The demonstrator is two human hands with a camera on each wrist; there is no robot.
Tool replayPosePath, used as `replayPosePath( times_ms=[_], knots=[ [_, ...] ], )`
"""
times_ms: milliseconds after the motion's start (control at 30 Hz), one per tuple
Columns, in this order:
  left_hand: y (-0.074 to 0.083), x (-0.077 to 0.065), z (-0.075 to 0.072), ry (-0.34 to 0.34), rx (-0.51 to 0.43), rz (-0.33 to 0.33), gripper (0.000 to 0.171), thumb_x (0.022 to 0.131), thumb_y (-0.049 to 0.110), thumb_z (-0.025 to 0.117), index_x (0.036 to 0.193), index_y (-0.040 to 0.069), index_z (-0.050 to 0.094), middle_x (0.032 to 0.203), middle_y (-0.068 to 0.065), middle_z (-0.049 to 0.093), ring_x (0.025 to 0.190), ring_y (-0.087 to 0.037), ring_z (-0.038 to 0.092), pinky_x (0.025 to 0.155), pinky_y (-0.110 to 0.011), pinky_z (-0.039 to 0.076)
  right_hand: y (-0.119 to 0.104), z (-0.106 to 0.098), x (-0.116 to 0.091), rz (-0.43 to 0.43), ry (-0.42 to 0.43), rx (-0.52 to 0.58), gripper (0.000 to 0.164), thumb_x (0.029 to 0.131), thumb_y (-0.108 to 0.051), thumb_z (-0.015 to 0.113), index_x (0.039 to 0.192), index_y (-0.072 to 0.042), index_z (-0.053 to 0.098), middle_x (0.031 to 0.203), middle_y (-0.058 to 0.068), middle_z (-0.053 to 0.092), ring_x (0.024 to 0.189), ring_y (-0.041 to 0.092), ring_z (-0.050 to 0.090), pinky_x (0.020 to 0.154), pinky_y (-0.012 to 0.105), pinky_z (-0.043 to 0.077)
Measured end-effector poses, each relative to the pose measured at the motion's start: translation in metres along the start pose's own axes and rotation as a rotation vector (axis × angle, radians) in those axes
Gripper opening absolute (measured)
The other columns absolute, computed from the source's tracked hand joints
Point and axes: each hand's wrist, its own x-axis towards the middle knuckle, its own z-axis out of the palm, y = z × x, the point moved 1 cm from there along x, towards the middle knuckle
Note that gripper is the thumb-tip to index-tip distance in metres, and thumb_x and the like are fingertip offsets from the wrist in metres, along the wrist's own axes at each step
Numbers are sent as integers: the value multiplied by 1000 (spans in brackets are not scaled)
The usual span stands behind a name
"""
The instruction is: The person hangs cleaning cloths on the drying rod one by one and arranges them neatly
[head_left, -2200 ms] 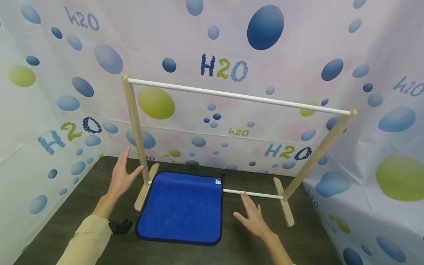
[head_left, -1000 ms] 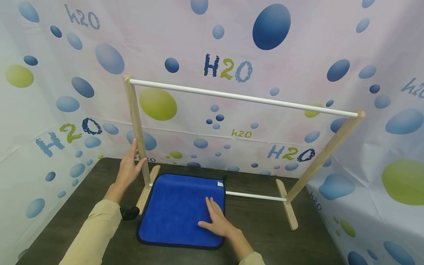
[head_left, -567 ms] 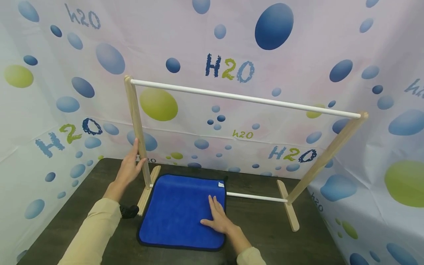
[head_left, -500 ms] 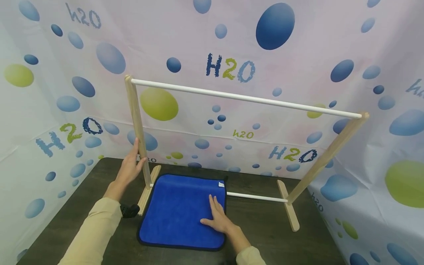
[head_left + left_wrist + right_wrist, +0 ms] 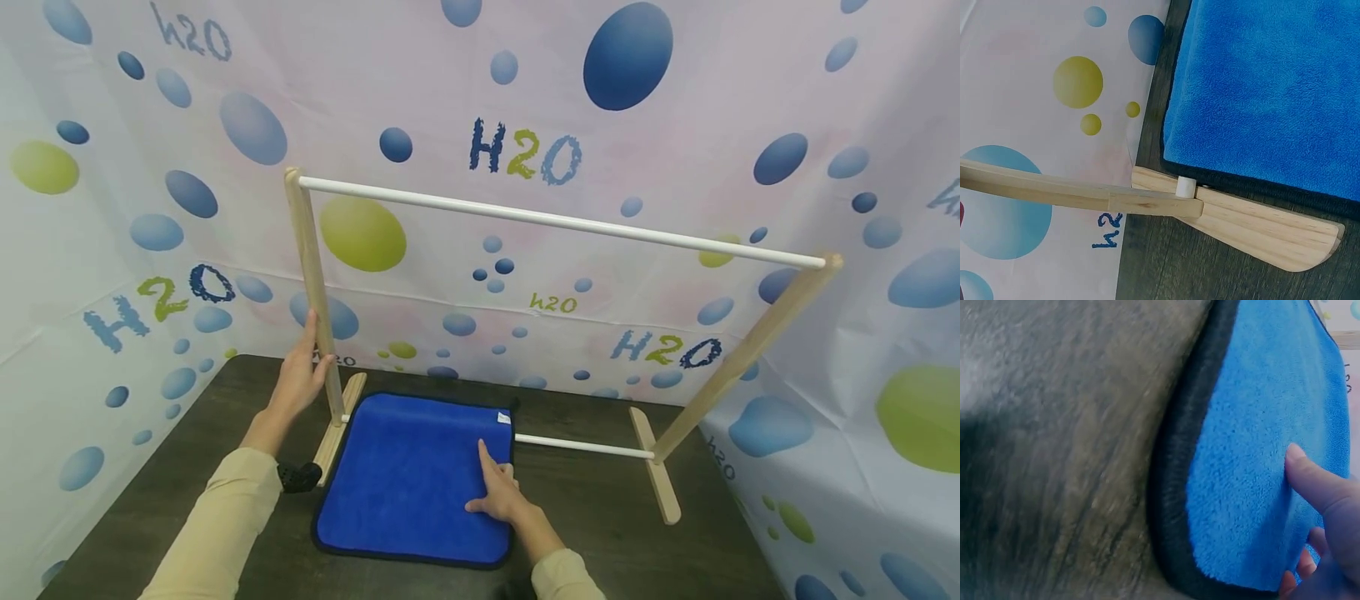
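Note:
A blue cloth (image 5: pixel 412 475) with black edging and a small white label covers the left stretch of the rack's lower bar (image 5: pixel 585 446). My left hand (image 5: pixel 300 379) holds the left wooden post (image 5: pixel 316 292) low down, thumb on one side and fingers on the other. In the left wrist view, the post (image 5: pixel 1085 194) meets its wooden foot (image 5: pixel 1266 231) beside the cloth (image 5: pixel 1272 94). Over the cloth's right part is my right hand (image 5: pixel 501 493), index finger extended and thumb spread. The right wrist view shows this hand (image 5: pixel 1332 519) with its other fingers bent near the cloth's edge.
A white upper bar (image 5: pixel 555 221) runs from the left post to the right post (image 5: pixel 750 354), which stands on another wooden foot (image 5: pixel 656 467). Patterned curtains (image 5: pixel 487 75) surround the dark table (image 5: pixel 585 533). A black device (image 5: pixel 300 477) sits by my left wrist.
My left hand has come right onto the post. My right hand has moved left from the lower bar over the cloth, and its fingers have bent more. The cloth shows no clear shift.

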Motion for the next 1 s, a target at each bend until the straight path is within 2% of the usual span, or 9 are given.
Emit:
replayPosePath(
  times_ms=[100,233,333,500,600,800,1000],
  knots=[
    [1,0,-1,-8,2,-13,96,83,-9,59,148,22,-5,119,-38,45,92,-50,53,74,-58,46,1,1,0,23,20,-9,97,70,-9,77,145,-4,17,143,21,33,109,38,35,90,59,32],
    [2,0,-2,-12,6,-26,95,83,-9,58,148,21,-5,114,-38,48,91,-50,54,72,-58,47,0,1,3,-17,38,-19,89,69,-5,76,142,-1,25,138,28,35,119,49,34,95,62,29],
    [2,1,-3,-7,5,-23,96,83,-10,58,148,22,-5,112,-39,48,90,-50,54,72,-58,47,-4,0,6,-40,49,-49,81,71,-1,74,139,-1,32,134,29,38,123,47,35,97,60,31],
    [3,1,-3,-22,1,-35,95,83,-10,57,148,21,-6,118,-38,45,92,-51,54,72,-58,47,-8,1,6,-20,89,-137,60,75,1,68,131,-6,47,121,20,52,111,39,51,85,53,45],
    [3,1,-3,-28,-1,-45,94,83,-11,56,148,20,-5,122,-38,43,94,-51,54,73,-58,47,-9,2,4,-20,102,-146,48,76,-1,66,122,-6,55,111,18,57,100,38,56,77,52,47],
    [2,1,-1,-50,-9,-56,91,84,-10,55,148,17,-5,126,-38,39,95,-52,53,74,-58,47,-4,3,1,-72,139,-15,30,80,-1,63,110,0,61,107,21,62,102,39,56,85,50,45],
    [2,0,1,-40,-14,-54,93,83,-11,55,148,19,-5,125,-38,40,95,-52,52,75,-58,47,-4,-1,4,-109,171,247,26,83,-4,62,107,7,61,108,22,62,106,40,54,90,50,42]
  ],
)
